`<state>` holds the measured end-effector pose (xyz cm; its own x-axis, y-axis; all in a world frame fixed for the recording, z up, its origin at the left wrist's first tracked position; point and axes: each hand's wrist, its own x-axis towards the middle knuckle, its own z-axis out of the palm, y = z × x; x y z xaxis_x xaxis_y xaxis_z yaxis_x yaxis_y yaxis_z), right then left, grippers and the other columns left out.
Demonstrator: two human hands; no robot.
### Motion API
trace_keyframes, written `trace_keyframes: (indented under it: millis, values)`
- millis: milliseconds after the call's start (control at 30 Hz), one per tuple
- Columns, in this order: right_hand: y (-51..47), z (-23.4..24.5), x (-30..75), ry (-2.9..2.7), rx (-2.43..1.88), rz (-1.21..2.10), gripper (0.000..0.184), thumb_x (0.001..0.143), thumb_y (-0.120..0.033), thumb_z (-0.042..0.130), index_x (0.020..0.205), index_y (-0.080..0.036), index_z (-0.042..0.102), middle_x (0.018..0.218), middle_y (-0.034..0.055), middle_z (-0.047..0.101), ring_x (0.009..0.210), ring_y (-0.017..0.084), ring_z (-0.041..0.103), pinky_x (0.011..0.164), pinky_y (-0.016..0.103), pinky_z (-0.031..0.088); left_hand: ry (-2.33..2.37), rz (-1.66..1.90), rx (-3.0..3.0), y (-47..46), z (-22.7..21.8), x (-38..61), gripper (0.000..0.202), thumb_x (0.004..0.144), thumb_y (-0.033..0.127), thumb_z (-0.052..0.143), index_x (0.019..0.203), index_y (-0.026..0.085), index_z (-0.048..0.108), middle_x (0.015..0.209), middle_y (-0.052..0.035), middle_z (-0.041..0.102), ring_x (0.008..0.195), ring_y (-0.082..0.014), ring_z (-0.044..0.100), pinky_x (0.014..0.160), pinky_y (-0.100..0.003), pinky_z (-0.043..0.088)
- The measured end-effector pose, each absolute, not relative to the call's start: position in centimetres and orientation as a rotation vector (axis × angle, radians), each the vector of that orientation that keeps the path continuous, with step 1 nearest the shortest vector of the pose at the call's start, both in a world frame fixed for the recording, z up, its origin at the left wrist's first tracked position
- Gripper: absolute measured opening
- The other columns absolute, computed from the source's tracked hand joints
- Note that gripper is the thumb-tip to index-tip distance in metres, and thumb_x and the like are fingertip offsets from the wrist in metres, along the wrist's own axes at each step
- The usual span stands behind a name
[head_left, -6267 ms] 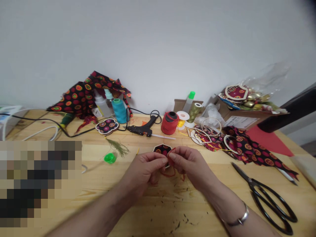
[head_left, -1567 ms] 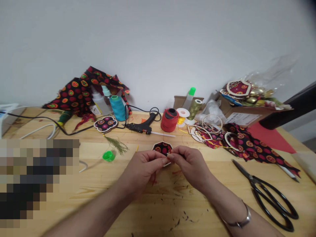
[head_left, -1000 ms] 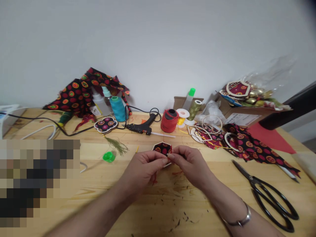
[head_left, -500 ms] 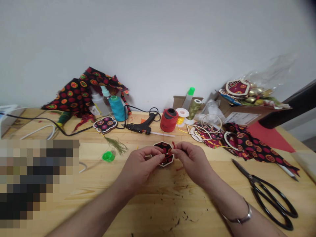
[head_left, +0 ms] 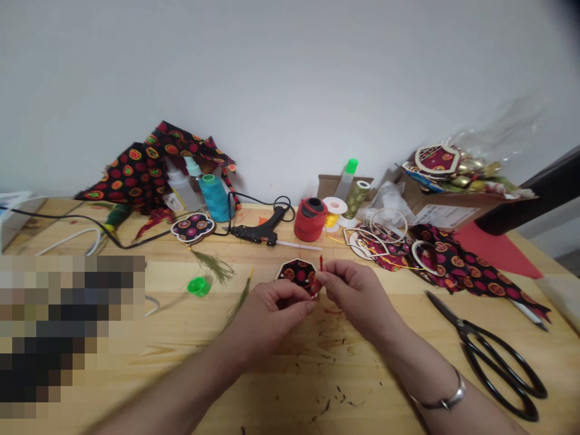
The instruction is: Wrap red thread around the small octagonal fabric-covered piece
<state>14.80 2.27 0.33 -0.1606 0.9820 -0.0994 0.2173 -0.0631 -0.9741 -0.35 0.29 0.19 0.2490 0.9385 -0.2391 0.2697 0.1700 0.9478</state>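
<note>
An octagonal ornament (head_left: pixel 296 270) lies on the table in front of me, dark patterned fabric inside a pale wooden rim. The fingertips of my left hand (head_left: pixel 276 311) are pinched at its near right edge, where a bit of red cord shows; they hide that corner. Close beside it, the thumb and forefinger of my right hand (head_left: pixel 356 293) grip the red cord (head_left: pixel 321 263), whose end sticks up above them. Another red strand trails under the right hand. To the left of the ornament lies a green tassel (head_left: pixel 242 296) with a yellow top.
Black-handled scissors (head_left: pixel 487 350) lie at the right. Behind the hands stand a glue gun (head_left: pixel 263 229), a red cord spool (head_left: pixel 310 220) and a teal thread cone (head_left: pixel 216 199). A green cap (head_left: pixel 198 286) sits left, near a finished tasselled ornament (head_left: pixel 193 228). Patterned fabric (head_left: pixel 471 260) lies right.
My left hand has shifted from the ornament's middle to its near right edge. The ornament has moved slightly left, and more of the green tassel shows.
</note>
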Motion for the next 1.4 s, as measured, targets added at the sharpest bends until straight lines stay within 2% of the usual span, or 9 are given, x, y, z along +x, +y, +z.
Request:
trace_keyframes:
  millis: [300,467,633,767,867,967,1067,1233,1400]
  values:
    - [1.8,0.3,14.7,-1.121,-1.080,1.730,0.020,0.075,-0.029,0.054,0.061,-0.014,0.052,0.049,-0.0054,0.044,0.038,0.004,0.027,0.037,0.018,0.020,1.208,0.727,1.485,0.2,0.0,-0.1,0.016,0.071,0.027,0.054,0.070,0.018,0.067,0.067,-0.0004,0.058,0.065,-0.0138,0.049,0.060,-0.022,0.035]
    - [1.8,0.7,15.1,-1.067,-0.996,1.772,0.018,0.074,-0.024,0.057,0.061,-0.015,0.049,0.050,-0.0061,0.045,0.038,0.002,0.029,0.037,0.017,0.019,1.254,0.721,1.518,0.3,0.5,-0.4,0.021,0.072,0.033,0.054,0.070,0.017,0.067,0.066,-0.0009,0.060,0.060,-0.0134,0.048,0.053,-0.021,0.033]
    - [1.7,1.7,16.0,-1.082,-0.916,1.883,0.019,0.071,-0.026,0.060,0.062,-0.014,0.051,0.050,-0.0051,0.046,0.039,0.002,0.029,0.037,0.017,0.016,1.340,0.902,1.406,0.8,0.6,-1.2,0.027,0.076,0.034,0.049,0.062,0.016,0.063,0.059,0.0007,0.057,0.059,-0.0131,0.050,0.056,-0.022,0.036]
    - [1.4,2.2,16.9,-1.198,-0.762,2.043,0.023,0.065,-0.031,0.066,0.060,-0.013,0.053,0.049,-0.0033,0.049,0.038,0.003,0.034,0.037,0.018,0.018,1.500,1.240,1.386,1.1,0.3,-1.6,0.024,0.076,0.030,0.051,0.058,0.016,0.059,0.088,-0.0014,0.056,0.085,-0.0150,0.052,0.073,-0.022,0.039]
    - [1.3,2.1,17.0,-1.261,-0.739,2.132,0.024,0.062,-0.031,0.068,0.060,-0.012,0.054,0.048,-0.0024,0.050,0.038,0.004,0.037,0.037,0.018,0.021,1.531,1.416,1.376,1.1,0.1,-1.5,0.010,0.075,0.026,0.054,0.075,0.019,0.061,0.112,-0.0019,0.049,0.107,-0.0163,0.044,0.088,-0.023,0.034]
    - [1.4,1.8,16.5,-1.261,-0.916,2.062,0.021,0.065,-0.029,0.065,0.059,-0.013,0.053,0.048,-0.0035,0.049,0.038,0.003,0.034,0.037,0.018,0.019,1.312,1.355,1.272,0.8,-0.2,-1.0,0.016,0.078,0.026,0.052,0.091,0.021,0.059,0.119,-0.0024,0.049,0.108,-0.0165,0.045,0.091,-0.026,0.034]
    - [1.7,1.4,15.6,-1.289,-1.124,1.873,0.018,0.070,-0.026,0.060,0.059,-0.014,0.052,0.046,-0.0058,0.045,0.038,0.003,0.032,0.037,0.018,0.020,1.020,1.094,1.089,0.4,-0.7,-0.5,0.023,0.082,0.029,0.046,0.100,0.021,0.057,0.108,-0.0049,0.059,0.097,-0.0181,0.054,0.088,-0.033,0.038]
    - [2.1,1.1,15.0,-1.405,-1.353,1.575,0.012,0.071,-0.020,0.055,0.060,-0.014,0.055,0.044,-0.0069,0.042,0.038,0.003,0.031,0.039,0.018,0.023,0.950,0.958,0.997,0.0,-1.2,-0.2,0.025,0.081,0.030,0.048,0.101,0.022,0.059,0.105,-0.0047,0.062,0.098,-0.0197,0.055,0.092,-0.036,0.035]
    - [2.1,1.2,14.7,-1.411,-1.355,1.561,0.013,0.073,-0.019,0.053,0.062,-0.013,0.058,0.046,-0.0050,0.049,0.037,0.003,0.030,0.040,0.019,0.025,0.941,0.939,0.958,0.1,-1.2,-0.4,0.026,0.079,0.027,0.051,0.103,0.021,0.059,0.099,-0.0050,0.064,0.088,-0.0170,0.057,0.087,-0.034,0.039]
